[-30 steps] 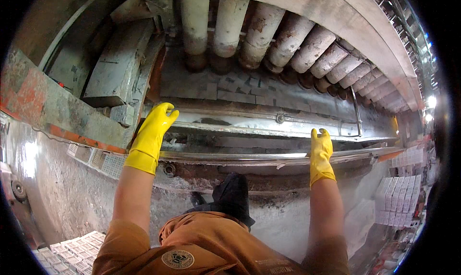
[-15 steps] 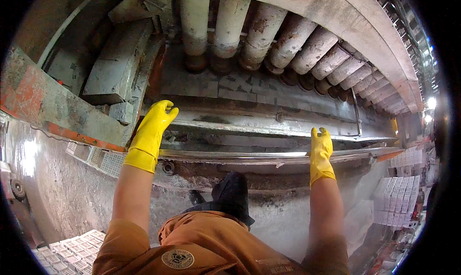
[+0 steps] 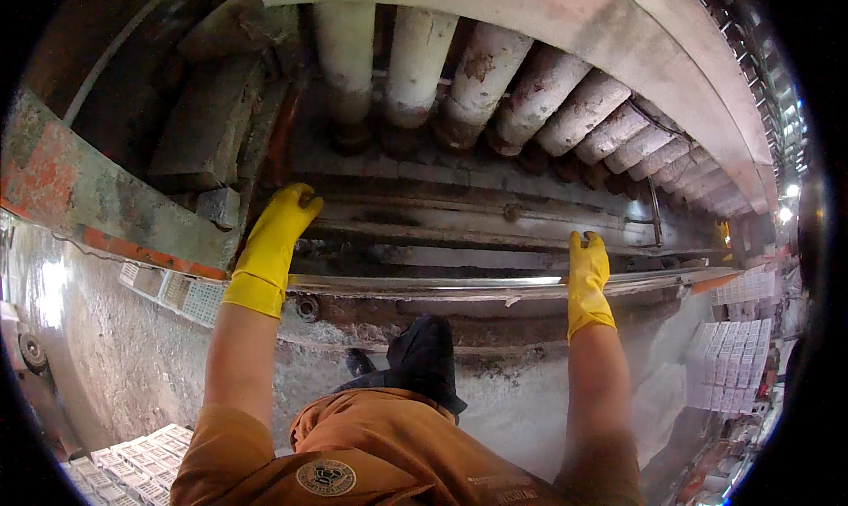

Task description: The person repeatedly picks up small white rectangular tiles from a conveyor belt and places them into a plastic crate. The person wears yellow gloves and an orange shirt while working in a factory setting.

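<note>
Spanning gloved hands [image 3: 274,232] [image 3: 587,272]: metal rail [image 3: 424,284]

1. Taking the shiny metal rail [image 3: 424,284] as the landmark: right behind it there's an open trough, wide enough for a hand, and the stretch between the left hand [image 3: 276,232] and the right hand [image 3: 587,272] has nothing sitting in it.
2. Above and behind the rail, a row of crusty white rollers [image 3: 495,86] caps the headroom.
3. Left of the rail, a grey block [image 3: 212,126] and a rusty slanted beam [image 3: 79,197] close that side off.
4. Further right along the rail the gap gets narrower, and a thin upright rod [image 3: 654,210] crosses it.
</note>
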Demonstrator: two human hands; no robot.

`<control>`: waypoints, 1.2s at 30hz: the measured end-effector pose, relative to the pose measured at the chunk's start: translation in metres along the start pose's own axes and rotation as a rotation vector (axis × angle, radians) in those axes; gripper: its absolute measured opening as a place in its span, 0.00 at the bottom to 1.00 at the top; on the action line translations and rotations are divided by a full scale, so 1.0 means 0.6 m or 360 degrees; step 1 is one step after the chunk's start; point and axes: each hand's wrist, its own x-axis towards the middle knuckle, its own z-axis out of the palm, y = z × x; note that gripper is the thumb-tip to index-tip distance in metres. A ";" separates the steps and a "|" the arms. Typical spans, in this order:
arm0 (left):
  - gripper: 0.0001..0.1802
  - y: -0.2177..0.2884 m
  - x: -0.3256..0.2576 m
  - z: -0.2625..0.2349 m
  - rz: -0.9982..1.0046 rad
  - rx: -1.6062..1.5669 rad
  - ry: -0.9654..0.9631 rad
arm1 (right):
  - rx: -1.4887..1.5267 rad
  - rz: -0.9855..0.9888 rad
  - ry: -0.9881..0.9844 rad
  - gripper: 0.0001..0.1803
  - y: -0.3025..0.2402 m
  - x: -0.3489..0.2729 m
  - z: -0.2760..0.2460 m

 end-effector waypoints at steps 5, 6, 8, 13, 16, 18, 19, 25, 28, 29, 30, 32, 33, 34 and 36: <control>0.26 -0.023 0.006 0.010 0.0017 -0.0042 0.0011 | -0.0115 -0.0062 -0.0018 0.33 -0.023 -0.012 -0.010; 0.26 -0.017 0.005 0.009 0.0032 -0.0060 0.0015 | -0.0094 -0.0048 -0.0015 0.33 -0.019 -0.010 -0.010; 0.26 -0.004 0.003 0.007 0.0062 -0.0095 0.0023 | -0.0053 -0.0021 -0.0008 0.33 -0.006 0.000 -0.005; 0.26 0.030 0.004 -0.003 0.0054 -0.0058 0.0043 | -0.0210 -0.0158 0.0047 0.33 -0.011 0.021 -0.025; 0.25 0.049 -0.001 -0.007 0.0058 -0.0060 0.0047 | -0.0232 -0.0183 0.0076 0.34 -0.007 0.024 -0.030; 0.25 0.045 -0.004 -0.002 0.0057 -0.0087 0.0027 | -0.0241 -0.0172 0.0077 0.34 0.001 0.023 -0.024; 0.26 0.036 -0.004 0.002 0.0057 -0.0098 0.0013 | -0.0239 -0.0160 0.0068 0.34 0.005 0.021 -0.019; 0.26 0.008 0.010 0.034 0.0029 -0.0122 -0.0045 | -0.0164 -0.0059 -0.0014 0.34 0.015 0.017 -0.008; 0.25 0.030 0.010 0.041 0.0040 -0.0067 -0.0027 | -0.0241 -0.0112 0.0022 0.34 0.028 0.034 -0.009; 0.25 0.039 0.010 0.043 0.0053 -0.0033 -0.0015 | -0.0254 -0.0124 0.0030 0.34 0.033 0.041 -0.009; 0.25 0.044 0.009 0.047 0.0073 0.0002 0.0016 | -0.0251 -0.0106 0.0022 0.34 0.035 0.045 -0.012; 0.25 0.053 0.007 0.055 0.0111 0.0074 0.0077 | -0.0244 -0.0071 0.0006 0.33 0.036 0.052 -0.019; 0.24 0.056 0.006 0.057 0.0101 0.0048 0.0063 | -0.0232 -0.0063 0.0018 0.33 0.042 0.056 -0.019; 0.24 0.059 0.005 0.059 0.0090 0.0023 0.0050 | -0.0220 -0.0054 0.0029 0.33 0.049 0.061 -0.017; 0.24 0.068 0.001 0.063 0.0085 -0.0001 0.0040 | -0.0210 -0.0069 0.0044 0.33 0.057 0.066 -0.018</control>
